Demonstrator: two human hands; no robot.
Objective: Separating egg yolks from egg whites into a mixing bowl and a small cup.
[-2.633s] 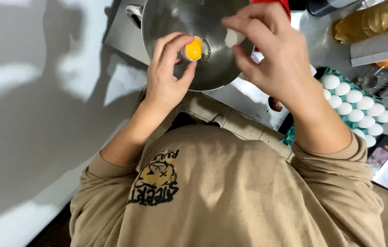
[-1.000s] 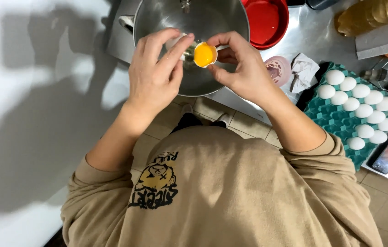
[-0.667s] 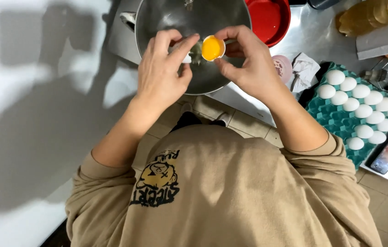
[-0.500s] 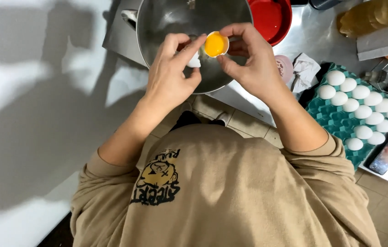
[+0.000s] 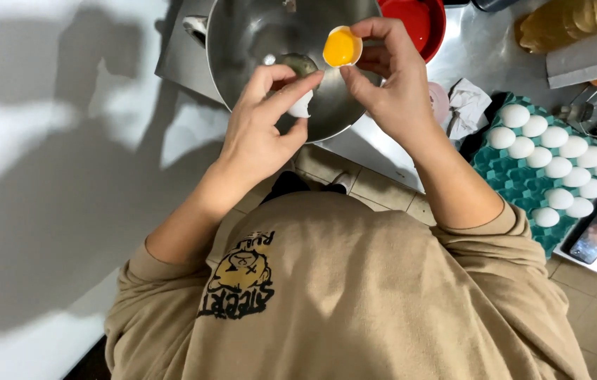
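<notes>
Both hands raised over bowl (image 5: 256,42): right hand (image 5: 393,91) cradling yolk-filled shell (image 5: 341,47).

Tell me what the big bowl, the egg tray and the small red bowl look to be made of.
Big bowl: polished metal, likely stainless steel, with grey mirror-like reflections.
Egg tray: probably moulded pulp, matte teal with soft-edged cups; foam is possible.
Red bowl: glossy and smooth, plastic or glazed ceramic; the look cannot settle which.

Tan sweatshirt (image 5: 383,295), pushed-up sleeves, yellow-black chest print (image 5: 238,278)
</notes>
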